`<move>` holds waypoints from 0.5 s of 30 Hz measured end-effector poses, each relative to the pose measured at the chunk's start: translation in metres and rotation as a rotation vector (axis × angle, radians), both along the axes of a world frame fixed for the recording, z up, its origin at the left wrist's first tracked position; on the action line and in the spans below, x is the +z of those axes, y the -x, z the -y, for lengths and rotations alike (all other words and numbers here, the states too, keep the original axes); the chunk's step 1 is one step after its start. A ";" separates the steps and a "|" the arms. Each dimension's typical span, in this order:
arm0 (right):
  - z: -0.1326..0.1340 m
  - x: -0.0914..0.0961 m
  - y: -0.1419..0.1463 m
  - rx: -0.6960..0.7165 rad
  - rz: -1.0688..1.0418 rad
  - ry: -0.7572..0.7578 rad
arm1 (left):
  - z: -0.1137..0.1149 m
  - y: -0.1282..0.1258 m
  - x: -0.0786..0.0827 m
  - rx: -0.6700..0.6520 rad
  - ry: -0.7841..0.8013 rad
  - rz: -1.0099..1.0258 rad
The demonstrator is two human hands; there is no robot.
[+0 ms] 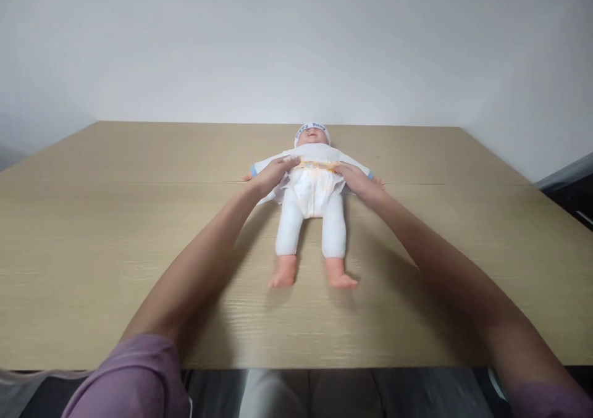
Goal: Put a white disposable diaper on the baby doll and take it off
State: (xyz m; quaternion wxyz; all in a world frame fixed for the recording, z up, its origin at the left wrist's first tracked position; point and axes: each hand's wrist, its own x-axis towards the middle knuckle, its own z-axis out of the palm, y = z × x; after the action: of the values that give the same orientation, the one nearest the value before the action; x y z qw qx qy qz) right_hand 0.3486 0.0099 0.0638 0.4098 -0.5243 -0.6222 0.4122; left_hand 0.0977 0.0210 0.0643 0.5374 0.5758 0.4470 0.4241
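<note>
- Left hand (pixel 279 172): fingers stretched over the diaper (pixel 312 192) waist, on its image-left side; can't tell if fingertips pinch it.
- Right hand (pixel 353 175): same pose, other side, a bit blurred; pinch or flat press, can't tell.
- Diaper: around the doll's hips, between both hands, orange-printed band at the waist.
- Risk: uneven pull from the hands could twist the band off-centre; pressing too hard could slide the doll (pixel 319 152).
- Risk: white flap (pixel 269 200) sticks out by left hand, could get caught underneath.
- Doll: on its back, legs toward the person, arms spread; a wrist could snag its sleeves.
- Forearms flank the legs, so inward room looks tight.
- Surface (pixel 115 233): wide room left and right; feet sit well short of near edge.
- Head with lettered hat (pixel 298 135) lies near far edge, wall (pixel 296 47) behind; little room that way.
</note>
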 end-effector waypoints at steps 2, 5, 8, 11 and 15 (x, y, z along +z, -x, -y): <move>0.023 -0.001 -0.007 0.023 0.000 0.029 | 0.017 0.003 -0.006 -0.044 0.026 0.002; 0.061 0.001 -0.019 0.122 0.026 0.049 | 0.048 0.008 -0.006 -0.077 0.080 -0.020; 0.082 0.001 -0.032 0.204 0.114 -0.030 | 0.065 0.013 -0.003 -0.114 0.125 -0.043; 0.083 -0.004 -0.046 0.114 0.222 -0.163 | 0.060 0.019 0.000 -0.059 0.067 -0.073; 0.089 -0.018 -0.066 -0.063 0.387 -0.296 | 0.054 0.022 0.017 0.102 -0.109 -0.253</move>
State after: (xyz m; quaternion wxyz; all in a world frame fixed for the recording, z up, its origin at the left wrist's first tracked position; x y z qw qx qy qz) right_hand 0.4146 -0.0792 0.0455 0.3679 -0.5471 -0.7261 0.1952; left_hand 0.0760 -0.0335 0.0809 0.4225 0.6295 0.5160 0.3987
